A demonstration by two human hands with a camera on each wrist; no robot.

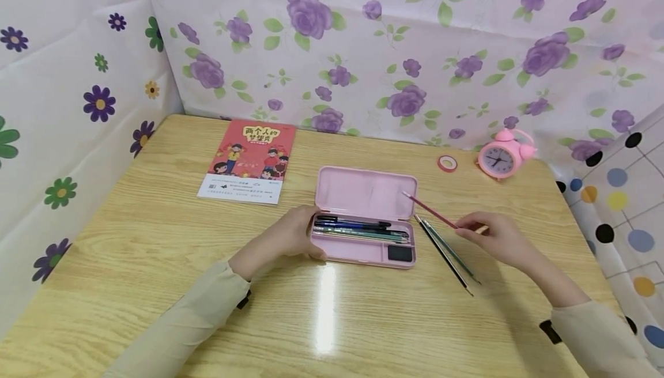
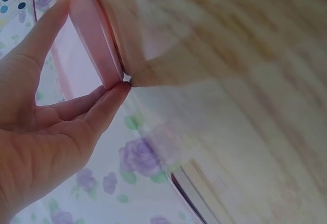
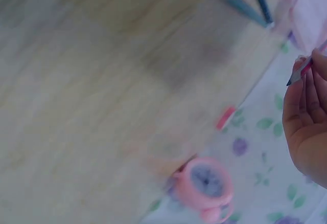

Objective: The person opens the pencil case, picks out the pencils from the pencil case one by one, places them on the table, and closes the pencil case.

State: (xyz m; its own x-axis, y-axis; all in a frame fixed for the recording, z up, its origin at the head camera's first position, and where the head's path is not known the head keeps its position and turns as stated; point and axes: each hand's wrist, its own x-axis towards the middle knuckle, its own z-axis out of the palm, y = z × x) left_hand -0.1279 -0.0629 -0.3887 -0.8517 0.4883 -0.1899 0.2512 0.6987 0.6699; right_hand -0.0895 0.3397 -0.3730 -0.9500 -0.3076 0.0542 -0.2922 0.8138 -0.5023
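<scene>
A pink pencil case (image 1: 353, 254) lies with its lid (image 1: 363, 193) raised at the back. Inside are several pens and pencils (image 1: 358, 229) and a black eraser (image 1: 400, 253) in the front right compartment. My left hand (image 1: 293, 234) holds the case by its left end, thumb at the front corner and fingers at the back; the left wrist view shows this grip on the pink case (image 2: 94, 35). My right hand (image 1: 493, 237) pinches a red pencil (image 1: 433, 212) near one end, the other end reaching over the lid. Two dark pencils (image 1: 448, 254) lie right of the case.
A red book (image 1: 254, 153) lies at the back left. Toward the back right are a small roll of tape (image 1: 447, 163) and a pink alarm clock (image 1: 499, 158). Flowered cloth (image 1: 363, 49) hangs behind the wooden table (image 1: 290, 320).
</scene>
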